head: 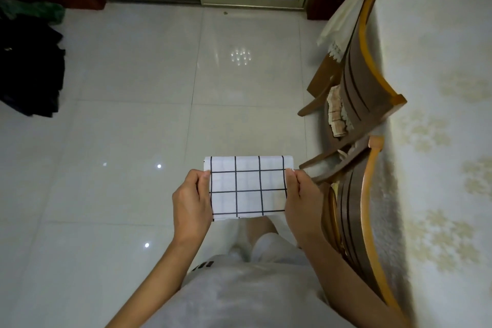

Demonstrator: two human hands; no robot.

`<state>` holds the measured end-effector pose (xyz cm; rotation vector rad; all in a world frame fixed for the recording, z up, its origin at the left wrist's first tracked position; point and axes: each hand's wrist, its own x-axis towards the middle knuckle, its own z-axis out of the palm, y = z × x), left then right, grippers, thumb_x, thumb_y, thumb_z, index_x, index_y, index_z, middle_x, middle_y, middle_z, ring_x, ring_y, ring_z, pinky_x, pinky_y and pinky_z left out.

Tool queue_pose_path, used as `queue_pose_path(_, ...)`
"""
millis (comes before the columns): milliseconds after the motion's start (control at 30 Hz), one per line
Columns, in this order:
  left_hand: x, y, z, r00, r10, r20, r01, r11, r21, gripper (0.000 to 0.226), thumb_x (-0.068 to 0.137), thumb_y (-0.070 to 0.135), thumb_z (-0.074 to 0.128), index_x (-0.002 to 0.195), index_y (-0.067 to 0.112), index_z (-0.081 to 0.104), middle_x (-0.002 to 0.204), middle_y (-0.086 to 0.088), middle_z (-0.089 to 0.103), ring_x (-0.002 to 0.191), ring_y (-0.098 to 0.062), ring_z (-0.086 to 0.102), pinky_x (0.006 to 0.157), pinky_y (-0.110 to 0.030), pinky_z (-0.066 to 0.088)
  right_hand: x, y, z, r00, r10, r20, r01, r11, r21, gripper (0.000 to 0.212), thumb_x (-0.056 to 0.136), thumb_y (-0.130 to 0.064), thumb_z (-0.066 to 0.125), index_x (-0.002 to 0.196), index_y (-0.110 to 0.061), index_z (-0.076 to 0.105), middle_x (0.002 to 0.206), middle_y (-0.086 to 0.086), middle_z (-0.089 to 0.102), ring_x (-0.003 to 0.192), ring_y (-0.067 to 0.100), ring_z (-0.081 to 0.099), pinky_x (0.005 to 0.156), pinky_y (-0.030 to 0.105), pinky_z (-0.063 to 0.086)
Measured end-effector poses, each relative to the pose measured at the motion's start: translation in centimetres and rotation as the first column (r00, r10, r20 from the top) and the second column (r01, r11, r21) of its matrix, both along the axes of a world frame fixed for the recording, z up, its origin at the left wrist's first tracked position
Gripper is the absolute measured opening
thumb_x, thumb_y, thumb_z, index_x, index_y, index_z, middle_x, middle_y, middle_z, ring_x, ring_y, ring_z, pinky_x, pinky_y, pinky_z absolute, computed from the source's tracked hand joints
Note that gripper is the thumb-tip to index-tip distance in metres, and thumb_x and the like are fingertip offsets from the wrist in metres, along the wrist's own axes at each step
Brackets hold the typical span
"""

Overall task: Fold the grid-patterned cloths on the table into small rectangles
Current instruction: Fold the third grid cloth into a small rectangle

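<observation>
Off on the far left there's a pile of dark clothes (29, 66) on the shiny tiled floor (127, 104), nothing to do with the job. Moving in, the left hand (191, 205) has the left edge of the grid-patterned cloth (247, 188), thumb pressed on the top face and the other fingers tucked underneath out of sight, so it's a pinch on the edge. The cloth itself is held up in the air in front of the person's body, over the floor and not on the table, and it already looks folded down to a small, neat rectangle with the layers stacked. The right hand (299, 196) mirrors the left, thumb on top and fingers curled under, pinching the right edge. Looks like the fold is basically done or one more halving away, so the trick here is to keep both pinches level and the cloth taut so the layers don't slide, line the black grid lines up with each other as a guide, then crease it flat. Further right are two wooden chairs (356, 88) pushed against the table (439, 114) with its cream floral tablecloth, which is probably where it should get laid down.
</observation>
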<state>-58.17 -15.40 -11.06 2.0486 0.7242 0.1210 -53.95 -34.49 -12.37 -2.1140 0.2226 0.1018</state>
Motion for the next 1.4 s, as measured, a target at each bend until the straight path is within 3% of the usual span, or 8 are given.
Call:
queue_pose_path(167,9.1,1.1,0.0,1.0,0.02,0.012,-0.02,1.0,0.004,0.032,0.104,0.026,0.043,0.076,0.013,0.05,0.058,-0.001,0.048,0.051,-0.015,0.041,0.048,-0.038,0.045,9.7,1.1,-0.2,1.0,0.009,0.015,-0.01,1.0,0.016,0.035,0.105,-0.025,0.046,0.072,-0.013,0.049,0.057,-0.004,0.042,0.053,0.004,0.04,0.051,0.016,0.033)
queue_pose_path(367,19.9,0.6,1.1,0.999,-0.033,-0.004,0.033,0.999,0.033,0.032,0.104,0.024,0.044,0.076,0.009,0.05,0.059,0.0,0.048,0.052,-0.009,0.04,0.046,-0.018,0.034,19.2,0.7,0.3,0.998,-0.054,-0.03,0.054,0.998,0.021,0.035,0.105,-0.024,0.046,0.073,-0.012,0.052,0.056,-0.004,0.044,0.055,0.001,0.045,0.049,0.014,0.034)
queue_pose_path(567,28.2,0.1,0.9,0.996,-0.088,-0.008,0.088,0.994,0.058,0.031,0.104,0.024,0.045,0.077,0.01,0.051,0.059,-0.002,0.051,0.052,-0.011,0.04,0.049,-0.025,0.035,26.6,-0.1,0.0,0.993,-0.105,-0.057,0.106,0.994,0.005,0.036,0.105,-0.027,0.045,0.069,-0.026,0.046,0.056,-0.008,0.043,0.055,0.001,0.046,0.051,0.016,0.034)
queue_pose_path(700,32.8,0.7,0.8,0.993,-0.116,-0.003,0.116,0.991,0.072,0.03,0.104,0.024,0.045,0.077,0.011,0.05,0.056,0.002,0.047,0.05,-0.01,0.04,0.048,-0.028,0.038,30.8,0.3,-0.3,0.99,-0.107,-0.086,0.107,0.994,-0.006,0.035,0.105,-0.035,0.042,0.075,-0.021,0.054,0.058,-0.006,0.048,0.054,0.006,0.044,0.055,0.025,0.038)
queue_pose_path(900,41.0,1.6,0.2,0.991,-0.134,0.009,0.133,0.989,0.07,0.028,0.103,0.023,0.046,0.078,0.013,0.051,0.058,0.007,0.05,0.055,-0.004,0.048,0.049,-0.018,0.036,38.4,1.1,-0.6,0.99,-0.114,-0.077,0.11,0.993,-0.049,0.029,0.105,-0.039,0.04,0.083,-0.028,0.055,0.07,-0.008,0.06,0.066,0.007,0.06,0.058,0.025,0.049)
queue_pose_path(1067,50.0,3.7,-0.1,0.983,-0.18,0.04,0.177,0.982,0.066,0.03,0.103,0.026,0.046,0.074,0.021,0.047,0.057,0.009,0.047,0.053,-0.006,0.046,0.047,-0.024,0.039,47.0,3.1,0.0,0.99,-0.139,-0.033,0.138,0.99,-0.022,0.03,0.105,-0.023,0.044,0.078,-0.019,0.055,0.063,-0.007,0.054,0.063,-0.002,0.054,0.052,0.01,0.037)
queue_pose_path(1233,61.3,6.4,0.2,0.968,-0.245,0.05,0.241,0.968,0.073,0.028,0.104,0.025,0.045,0.078,0.014,0.05,0.062,0.007,0.052,0.058,-0.001,0.049,0.051,-0.014,0.036,57.1,5.7,0.6,0.979,-0.204,0.006,0.204,0.978,-0.03,0.033,0.105,-0.026,0.045,0.075,-0.015,0.052,0.062,0.0,0.056,0.063,0.014,0.052,0.05,0.015,0.035)
queue_pose_path(1400,71.1,8.2,1.5,0.95,-0.303,0.074,0.3,0.952,0.057,0.029,0.104,0.027,0.044,0.076,0.02,0.048,0.056,0.004,0.047,0.052,-0.008,0.046,0.043,-0.018,0.036,65.3,7.7,1.6,0.958,-0.285,0.031,0.284,0.959,0.015,0.036,0.105,-0.026,0.047,0.07,-0.016,0.051,0.057,-0.001,0.047,0.053,0.008,0.042,0.049,0.017,0.031)
